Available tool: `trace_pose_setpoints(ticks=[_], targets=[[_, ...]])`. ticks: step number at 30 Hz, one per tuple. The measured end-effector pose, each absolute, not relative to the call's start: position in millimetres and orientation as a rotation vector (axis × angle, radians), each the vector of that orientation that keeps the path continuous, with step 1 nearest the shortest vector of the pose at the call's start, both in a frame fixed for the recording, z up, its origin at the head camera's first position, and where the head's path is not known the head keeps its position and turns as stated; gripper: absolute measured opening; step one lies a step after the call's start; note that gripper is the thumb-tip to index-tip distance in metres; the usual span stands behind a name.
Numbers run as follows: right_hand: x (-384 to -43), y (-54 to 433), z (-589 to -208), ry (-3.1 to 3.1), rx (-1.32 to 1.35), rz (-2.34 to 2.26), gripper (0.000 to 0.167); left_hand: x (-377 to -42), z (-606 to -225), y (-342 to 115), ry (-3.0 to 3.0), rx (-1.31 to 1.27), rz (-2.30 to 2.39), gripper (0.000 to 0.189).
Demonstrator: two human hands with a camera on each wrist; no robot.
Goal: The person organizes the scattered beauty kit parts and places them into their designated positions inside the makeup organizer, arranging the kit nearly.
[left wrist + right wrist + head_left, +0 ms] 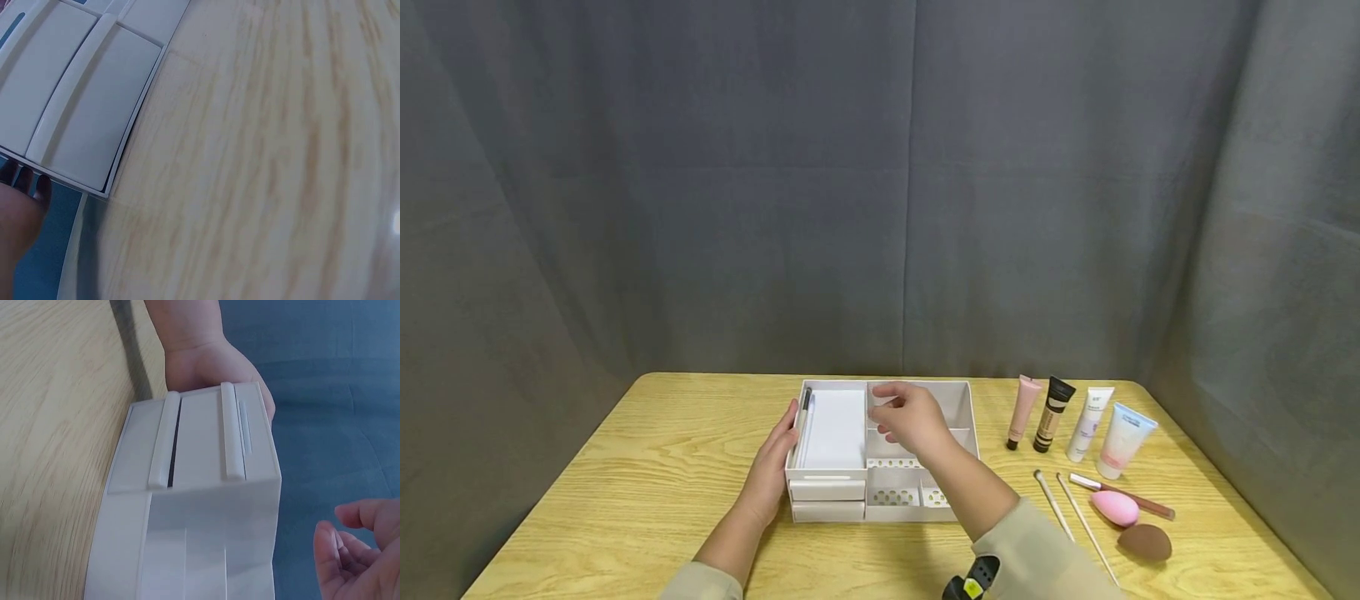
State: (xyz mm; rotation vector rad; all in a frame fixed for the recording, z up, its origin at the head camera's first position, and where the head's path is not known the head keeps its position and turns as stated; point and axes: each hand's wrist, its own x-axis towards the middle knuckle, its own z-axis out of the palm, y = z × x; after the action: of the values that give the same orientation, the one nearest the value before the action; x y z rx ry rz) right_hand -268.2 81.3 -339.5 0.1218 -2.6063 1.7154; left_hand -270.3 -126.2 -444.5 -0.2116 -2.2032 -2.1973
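Observation:
A white desktop organizer [920, 514] with open compartments and two small drawers [827, 490] stands in the middle of the table. My left hand [769, 471] rests along its left side, fingers extended against the wall. In the left wrist view, the fingertips [42, 187] touch the organizer's edge. Two slim brushes [806, 429] lie along the left wall of the upper left tray. Over the middle of the organizer hovers my right hand [913, 417], fingers loosely bent. The right wrist view shows a gap between thumb and forefinger, with nothing held.
To the right, a pink tube [1024, 410], a black-and-beige tube [1054, 414], a white tube [1090, 423] and a blue-pink tube [1125, 440] stand in a row. Nearer lie several brushes [1086, 521], a pink sponge [1115, 507] and a brown sponge [1145, 542]. Grey curtains [775, 208] surround the table.

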Motion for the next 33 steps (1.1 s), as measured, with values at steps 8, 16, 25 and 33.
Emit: trace_pose_setpoints(ticks=[8,16,25,33], targets=[[-267.1,109.1,-345.4,-2.599,0.151,1.716,0.032,-271.3,-444.0,-125.9,-2.198,-0.215,-2.191,0.057],[-264.1,135.7,-347.9,-2.587,0.149,1.713,0.035,-269.2,-443.1,-125.9,-2.178,-0.23,-2.21,0.056],[-259.1,168.1,-352.0,-2.604,0.139,1.658,0.037,-271.0,-445.0,-126.2,-2.2,-0.201,-2.196,0.056],[-256.2,195.0,-359.9,-2.638,0.1,1.6,0.039,-269.4,-442.5,-125.4,-2.207,-0.211,-2.189,0.057]])
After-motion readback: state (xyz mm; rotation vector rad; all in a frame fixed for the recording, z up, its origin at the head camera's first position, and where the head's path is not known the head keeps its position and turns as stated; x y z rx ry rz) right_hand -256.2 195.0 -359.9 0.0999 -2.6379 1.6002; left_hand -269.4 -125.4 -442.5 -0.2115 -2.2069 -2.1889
